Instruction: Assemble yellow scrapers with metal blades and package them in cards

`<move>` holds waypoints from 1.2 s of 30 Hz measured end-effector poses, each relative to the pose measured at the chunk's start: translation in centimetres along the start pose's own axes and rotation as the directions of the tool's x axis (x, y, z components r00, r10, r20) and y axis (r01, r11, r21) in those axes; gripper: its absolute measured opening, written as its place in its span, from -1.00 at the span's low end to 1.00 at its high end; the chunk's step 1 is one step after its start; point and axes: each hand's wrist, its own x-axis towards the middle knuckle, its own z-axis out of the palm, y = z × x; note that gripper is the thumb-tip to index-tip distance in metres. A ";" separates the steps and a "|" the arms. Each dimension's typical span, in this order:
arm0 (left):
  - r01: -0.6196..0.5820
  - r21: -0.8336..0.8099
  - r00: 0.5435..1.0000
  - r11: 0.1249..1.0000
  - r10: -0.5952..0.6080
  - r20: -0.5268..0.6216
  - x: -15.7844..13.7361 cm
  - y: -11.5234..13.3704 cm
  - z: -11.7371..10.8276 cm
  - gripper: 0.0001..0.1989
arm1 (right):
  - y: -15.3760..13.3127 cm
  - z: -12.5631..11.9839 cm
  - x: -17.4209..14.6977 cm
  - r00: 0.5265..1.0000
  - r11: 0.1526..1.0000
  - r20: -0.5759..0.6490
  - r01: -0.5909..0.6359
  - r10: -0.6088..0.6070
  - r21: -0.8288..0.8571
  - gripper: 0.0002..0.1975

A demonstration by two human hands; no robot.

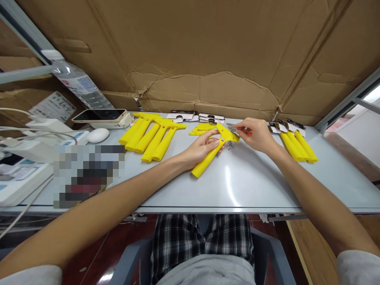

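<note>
My left hand (205, 147) is closed around a yellow T-shaped scraper handle (204, 163), held at a tilt above the table with its wide head up and to the right. My right hand (255, 133) is pinched at the right end of that head, on a small tool with an orange part (249, 133); most of the tool is hidden by the fingers. A little pile of small metal screws (230, 146) lies under the head. Behind my left hand are flat yellow pieces (203, 128). A metal piece (230, 127) shows between the head and my right fingers.
Several yellow scraper handles (152, 138) lie in a row at left. Three yellow handles with black-and-white cards (298, 145) lie at right. More cards (181, 115) are at the back. A phone (101, 115), white mouse (98, 135), water bottle (80, 85) and power strips (22, 178) crowd the left.
</note>
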 end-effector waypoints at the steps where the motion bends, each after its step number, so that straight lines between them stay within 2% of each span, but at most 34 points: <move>1: -0.013 -0.024 1.000 1.000 0.013 -0.002 0.0 -0.3 0.2 -0.48 | -0.4 0.0 0.0 0.999 1.000 -0.038 -0.005 0.006 0.025 -0.76; 4: -0.017 -0.081 1.000 0.997 0.017 -0.008 -0.2 -0.8 0.7 -0.45 | -1.7 0.0 -0.2 0.994 0.988 -0.092 -0.052 0.066 0.147 -0.75; 7: -0.003 -0.126 1.000 0.992 0.002 -0.005 -0.3 -1.0 1.0 -0.46 | -2.5 0.2 -0.3 0.990 0.961 -0.072 -0.097 0.120 0.259 -0.74; 12: -0.006 -0.151 1.000 0.989 0.008 0.016 -0.4 -0.9 1.3 -0.47 | -2.6 1.3 -0.5 0.993 0.932 -0.028 -0.100 0.117 0.348 -0.73; 20: -0.046 -0.100 0.998 0.994 0.050 0.035 -1.1 -1.0 2.1 -0.41 | -2.5 2.1 -0.7 0.987 0.931 -0.005 -0.147 0.158 0.334 -0.74; 25: -0.046 -0.103 0.998 0.994 0.050 0.043 -1.1 -1.0 2.2 -0.39 | -3.0 2.4 -0.9 0.986 0.917 -0.029 -0.141 0.163 0.372 -0.76; 31: -0.028 -0.097 0.997 0.995 0.035 0.074 -1.2 -0.9 2.1 -0.38 | -3.3 2.4 -0.9 0.983 0.938 -0.075 -0.134 0.166 0.321 -0.76; 36: -0.028 -0.092 0.996 0.995 0.035 0.076 -1.2 -1.0 2.0 -0.36 | -3.0 2.2 -0.9 0.985 0.942 -0.039 -0.147 0.167 0.300 -0.75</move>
